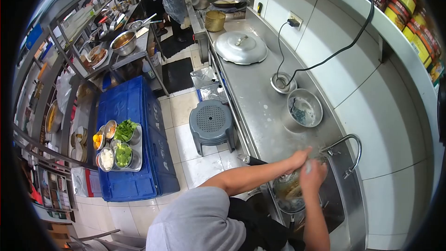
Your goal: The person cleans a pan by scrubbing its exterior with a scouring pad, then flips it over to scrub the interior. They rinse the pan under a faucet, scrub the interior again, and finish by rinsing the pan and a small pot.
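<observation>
Under the curved faucet (350, 151), my two hands come close together over the sink. My left hand (298, 159) reaches in from the side nearer the steel counter; its fingers are smeared by motion. My right hand (314, 175) is curled beside it, also blurred, with a small pale thing at its fingers that I cannot make out. Below them in the sink (335, 204) lies a round pan (290, 193) with murky, brownish contents. A steel pot (304, 110) with a bluish scouring pad or cloth inside stands on the counter beside the sink.
A large aluminium lid (240, 47) and a small steel container (283, 83) with a black cord sit along the counter (260, 107). Behind are a grey stool (211, 121) and a blue chest (139, 183) bearing a tray of vegetable bowls. Two people work at the far end.
</observation>
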### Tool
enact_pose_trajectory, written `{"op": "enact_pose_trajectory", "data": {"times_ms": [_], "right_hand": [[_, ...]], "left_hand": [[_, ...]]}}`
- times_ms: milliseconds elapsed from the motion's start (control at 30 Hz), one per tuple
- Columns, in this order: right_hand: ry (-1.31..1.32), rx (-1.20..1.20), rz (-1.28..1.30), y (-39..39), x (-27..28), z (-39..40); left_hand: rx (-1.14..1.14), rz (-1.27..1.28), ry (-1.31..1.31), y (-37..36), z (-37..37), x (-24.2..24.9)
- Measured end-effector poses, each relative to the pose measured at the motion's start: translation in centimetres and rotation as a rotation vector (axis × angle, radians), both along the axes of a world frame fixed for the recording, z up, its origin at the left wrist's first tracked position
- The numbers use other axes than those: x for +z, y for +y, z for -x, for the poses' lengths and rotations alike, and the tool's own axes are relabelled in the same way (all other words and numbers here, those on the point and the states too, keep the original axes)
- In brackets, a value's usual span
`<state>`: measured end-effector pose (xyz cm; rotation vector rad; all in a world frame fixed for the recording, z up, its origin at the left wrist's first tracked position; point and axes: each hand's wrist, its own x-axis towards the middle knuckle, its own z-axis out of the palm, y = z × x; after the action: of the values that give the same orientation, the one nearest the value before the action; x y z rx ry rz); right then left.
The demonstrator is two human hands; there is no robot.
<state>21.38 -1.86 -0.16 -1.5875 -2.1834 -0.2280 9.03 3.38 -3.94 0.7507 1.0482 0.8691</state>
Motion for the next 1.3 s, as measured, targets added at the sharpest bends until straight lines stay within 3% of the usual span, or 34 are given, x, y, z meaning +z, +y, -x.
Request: {"op": "enact_pose_trajectory", "data": {"times_ms": [33,67,133,167,200,267,333,367,433,467,533,567,633,667,733,800,933,1167,1267,1300], "right_hand": [[0.046,0.097,0.183,-1.5,1.5,1.0],[0.049,0.089,0.188,-0.8,1.1,0.6],[0.246,-0.147,0.333,3.0,0.5,-1.8],[0.557,-0.231,0.441,4.6,1.4,-3.1],[0.562,-0.245,0.441,3.7,0.8,-3.4],[0.103,-0.09,0.054,1.3,0.5,-1.6],[0.066,-0.03,0.021,0.3,0.9,-1.9],[0.269,-0.11,0.204,1.1,1.0,-3.3],[0.594,-0.176,0.44,3.2,0.3,-7.6],[0.604,-0.186,0.44,4.1,-1.3,-10.2],[0.898,-0.312,0.557,5.0,-5.3,-15.0],[0.901,-0.324,0.559,5.0,-6.8,-16.9],[1.612,-0.391,0.985,4.5,-9.5,-19.4],[1.619,-0.396,0.979,3.7,-11.0,-20.0],[1.944,-0.239,1.193,1.9,-13.8,-21.1],[2.089,-0.114,0.993,-1.8,-16.6,-19.4],[2.518,-0.193,0.968,-5.9,-18.9,-13.1],[2.7,-0.015,0.839,-7.3,-15.3,-4.3],[2.659,-0.11,0.642,-7.2,-15.5,-2.7],[2.472,-0.485,0.412,-6.9,-15.2,-1.5]], "left_hand": [[-0.071,0.064,-0.046,0.1,0.2,-0.1],[-0.079,0.071,-0.044,-0.4,-0.1,-0.4],[0.052,-0.063,0.035,-1.0,-1.2,-0.5],[0.04,-0.063,0.034,-1.0,-1.5,-0.4],[0.028,-0.05,0.067,-1.1,-1.5,-0.4],[0.009,-0.043,0.108,-1.1,-1.2,-0.4],[-0.021,-0.044,0.066,-2.0,-1.2,-1.0],[-0.037,-0.031,0.069,-2.7,-1.5,-1.6],[-0.201,-0.547,0.225,-2.8,-1.8,-2.1],[-0.214,-0.545,0.229,-3.2,-1.6,-1.1],[-0.26,-0.144,0.15,-4.3,-1.3,2.3],[-0.271,-0.139,0.148,-4.4,-1.5,2.3],[-0.301,-0.153,0.18,-4.5,-1.9,2.3],[-0.309,-0.153,0.182,-4.7,-1.9,2.2],[-0.356,-0.208,0.196,-4.8,-1.7,2.2],[-0.379,-0.213,0.138,-5.1,-1.0,2.5],[-0.357,-0.18,-0.022,-4.6,0.5,3.4],[-0.141,0.014,-0.229,-2.1,2.5,3.9],[-0.049,0.052,-0.297,-0.9,0.8,3.8],[-0.029,0.027,-0.324,-0.6,0.0,3.5]]}}
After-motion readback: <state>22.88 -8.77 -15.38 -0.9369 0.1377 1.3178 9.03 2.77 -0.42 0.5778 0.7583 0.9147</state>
